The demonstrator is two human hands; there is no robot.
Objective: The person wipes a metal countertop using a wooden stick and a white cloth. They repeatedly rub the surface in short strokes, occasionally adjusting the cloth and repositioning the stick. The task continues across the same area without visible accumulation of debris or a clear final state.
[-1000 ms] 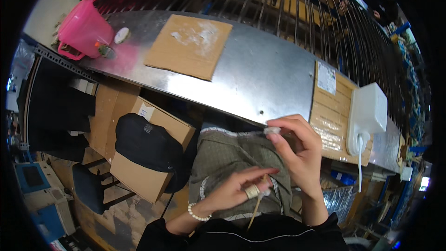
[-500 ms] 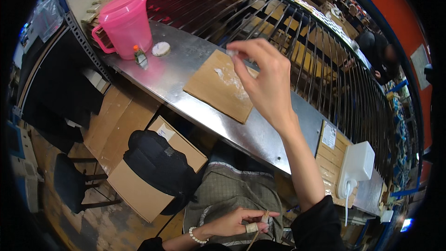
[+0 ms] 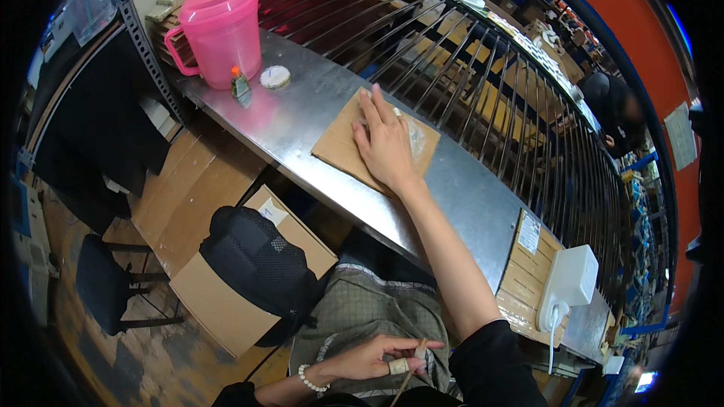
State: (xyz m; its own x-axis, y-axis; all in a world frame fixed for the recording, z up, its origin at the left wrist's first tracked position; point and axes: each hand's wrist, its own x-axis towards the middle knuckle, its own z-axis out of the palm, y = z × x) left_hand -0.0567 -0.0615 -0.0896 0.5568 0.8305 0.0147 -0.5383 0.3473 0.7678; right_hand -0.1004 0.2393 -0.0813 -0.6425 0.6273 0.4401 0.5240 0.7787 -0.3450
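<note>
My right hand point(image 3: 387, 142) lies over a brown cardboard piece point(image 3: 339, 143) on the metal ledge, its fingers stretched out and a light band around one of them. Beside the fingers, a whitish powdery smear point(image 3: 419, 138) shows on the cardboard; whatever is beneath the palm is hidden. Low over my lap, my left hand point(image 3: 369, 358) is closed on a thin light-brown stick point(image 3: 403, 387) that points down toward me. Tape wraps one of its fingers, and a pale bead bracelet point(image 3: 312, 378) circles the wrist.
A pink lidded pitcher point(image 3: 222, 34), a small bottle with an orange cap point(image 3: 240, 84) and a round white lid point(image 3: 275, 77) stand at the ledge's left. Dark metal bars point(image 3: 483, 90) run behind it. At right is a white plug box point(image 3: 571, 279); a black mesh cushion point(image 3: 256, 264) rests on a carton.
My right hand has come down from above the ledge onto the cardboard, its pinched fingers now spread out; the small white bit they held is out of sight. My left hand keeps the stick.
</note>
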